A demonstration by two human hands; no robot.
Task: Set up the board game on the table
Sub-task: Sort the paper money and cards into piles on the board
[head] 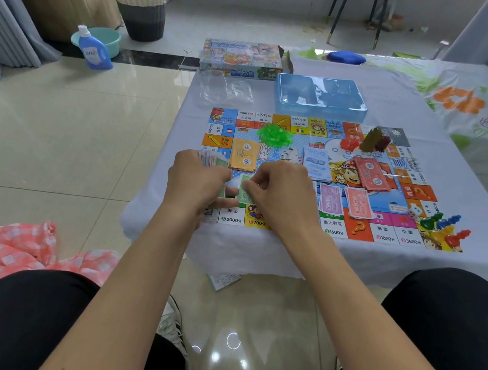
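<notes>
Holding a thick stack of play money (212, 159), the left hand (197, 178) has its grip curled tight round the stack, just above the near edge of the game board (309, 174). Right beside it, the right hand (279, 189) pinches a green bill (246, 193) in its grip, with finger and thumb closed on the paper. The two hands almost touch.

Just past the hands lies an orange pile of bills (244, 155). To the right of the right hand lie a purple pile (331, 200) and a red pile (358, 202). A little farther off are blue cards (317, 163) and more red bills (373, 174). Far to the right of the grip, at the board's near corner, sit a white die (414, 212) and some colored pawns (445, 227). Beyond the orange pile is a heap of little green houses (275, 134), and red pieces (350, 143) stand near the far right corner.

The board lies flat on the counter (413, 256), which has a pale cloth over it. Past the board sit a clear blue tray (321, 97), some clear plastic bags (226, 89) and the game box (242, 59).

Away to the left of the grip, on the floor, stand a blue bottle (94, 48), a green basin (111, 38) and a woven basket (141, 2).
</notes>
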